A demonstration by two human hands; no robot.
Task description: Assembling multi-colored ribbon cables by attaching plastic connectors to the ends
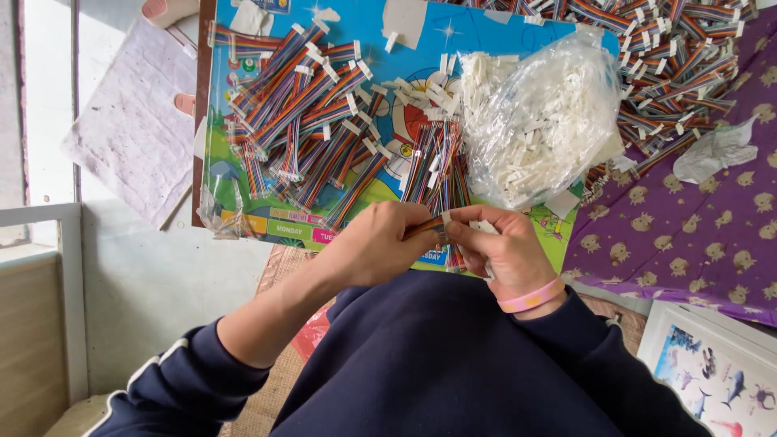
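Note:
My left hand and my right hand meet in front of my chest, fingertips together on one rainbow ribbon cable with a small white connector at its end. The left hand pinches the cable; the right hand's thumb and finger press at the connector. A pink wristband circles my right wrist. Just beyond my hands lies a bundle of ribbon cables on a colourful cartoon board. A clear plastic bag of white connectors rests to the right of that bundle.
A big heap of finished ribbon cables covers the board's left half. Another heap lies on a purple patterned cloth at right, beside a crumpled white wrapper. A framed sea-animal picture sits at lower right.

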